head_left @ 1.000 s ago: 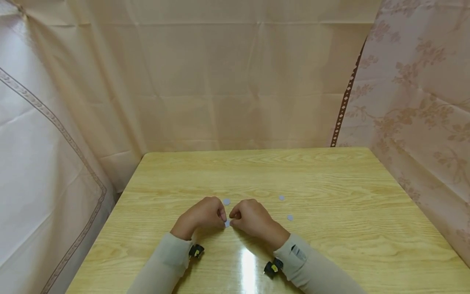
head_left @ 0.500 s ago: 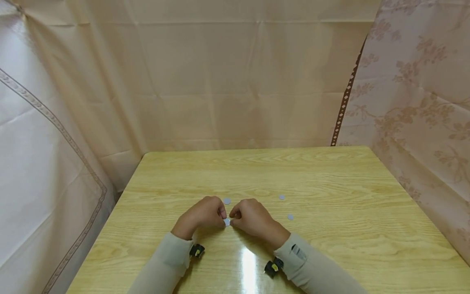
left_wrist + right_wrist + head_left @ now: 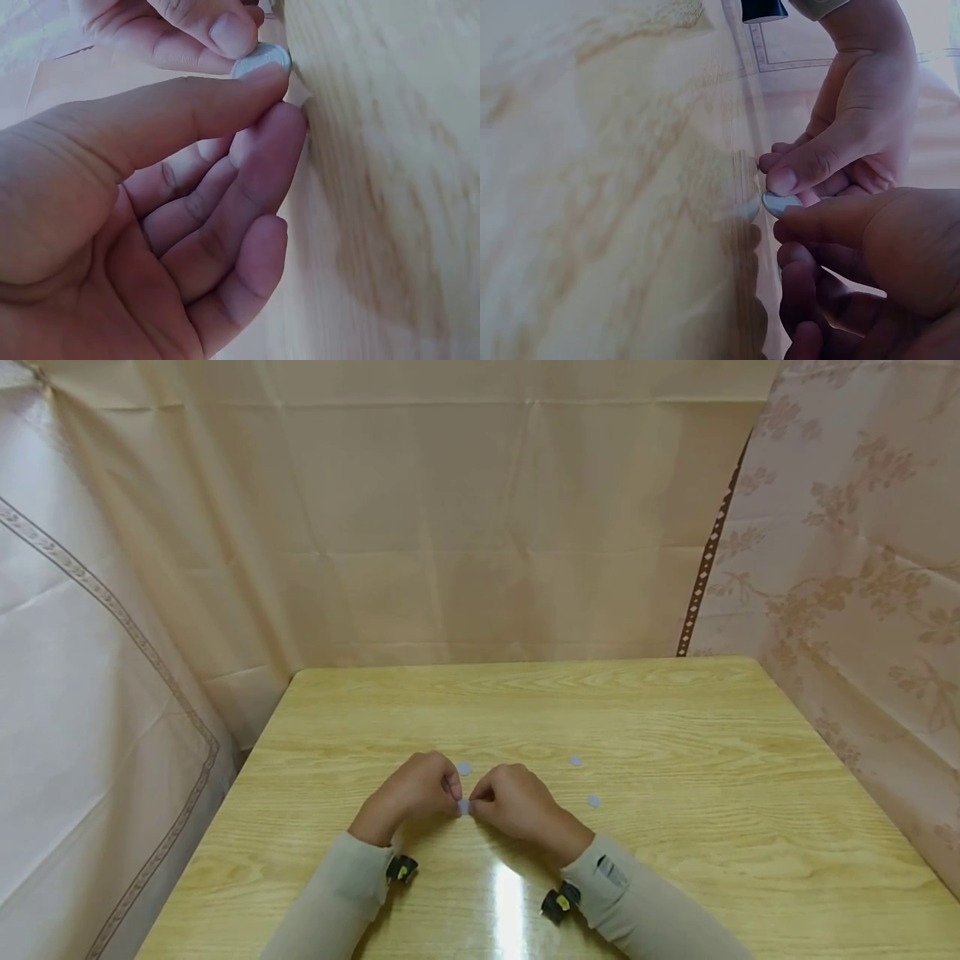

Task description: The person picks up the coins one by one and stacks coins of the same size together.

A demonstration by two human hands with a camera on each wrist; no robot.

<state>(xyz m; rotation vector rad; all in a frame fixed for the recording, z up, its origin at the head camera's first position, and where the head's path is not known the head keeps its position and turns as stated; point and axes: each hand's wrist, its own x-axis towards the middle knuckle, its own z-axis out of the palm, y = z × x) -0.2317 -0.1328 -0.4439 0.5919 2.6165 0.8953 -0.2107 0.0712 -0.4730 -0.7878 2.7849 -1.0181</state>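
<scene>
A silvery coin (image 3: 464,807) stands tilted up at the table surface between both hands. My left hand (image 3: 420,789) pinches it from the left, thumb on its face. From the opposite side my right hand (image 3: 517,802) pinches its other edge. In the left wrist view, both thumbs lie on the coin (image 3: 259,58), and the fingertips behind it are partly hidden. The right wrist view has the coin (image 3: 778,204) between the two thumb tips, close to the table.
Another coin (image 3: 464,768) lies flat just beyond the hands. Two more coins, a far one (image 3: 576,761) and a nearer one (image 3: 594,801), lie to the right on the wooden table (image 3: 675,718). Cloth curtains (image 3: 480,527) hang around the table.
The coin between the hands has gone from lying nearly flat to tilted up, with both hands gripping it. The left hand has risen slightly. The other coins stay in place.
</scene>
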